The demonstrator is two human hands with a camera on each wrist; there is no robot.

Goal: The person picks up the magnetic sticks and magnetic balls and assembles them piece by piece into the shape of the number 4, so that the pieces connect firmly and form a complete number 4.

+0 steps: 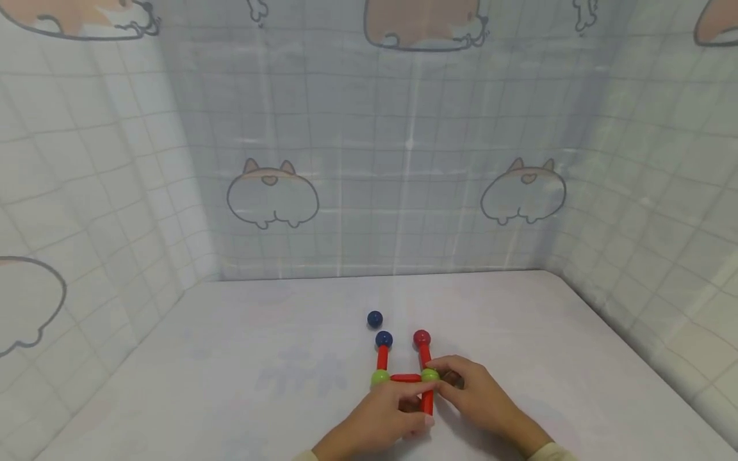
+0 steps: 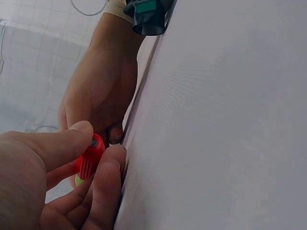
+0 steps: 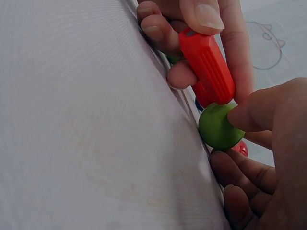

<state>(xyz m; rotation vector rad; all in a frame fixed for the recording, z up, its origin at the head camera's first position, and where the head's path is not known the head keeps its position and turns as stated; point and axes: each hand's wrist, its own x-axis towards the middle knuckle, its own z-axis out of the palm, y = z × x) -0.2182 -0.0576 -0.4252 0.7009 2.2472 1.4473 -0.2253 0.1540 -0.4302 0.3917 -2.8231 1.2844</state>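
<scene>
My left hand (image 1: pixel 377 419) pinches a red rod (image 3: pixel 208 67) between thumb and fingers. One end of this rod meets a green ball (image 3: pixel 220 127), which my right hand (image 1: pixel 481 394) holds between thumb and fingers. From that ball, another red rod (image 1: pixel 425 354) runs away from me to a red ball (image 1: pixel 422 337). A red crossbar (image 1: pixel 405 378) spans to a second green ball (image 1: pixel 380 377), partly covered by the left hand. Beyond it, a red rod (image 1: pixel 382 357) ends at a dark blue ball (image 1: pixel 384 339).
A loose dark blue ball (image 1: pixel 375 319) lies on the white table (image 1: pixel 259 326) just past the joined pieces. Patterned curtains (image 1: pixel 398 147) enclose the table at the back and both sides.
</scene>
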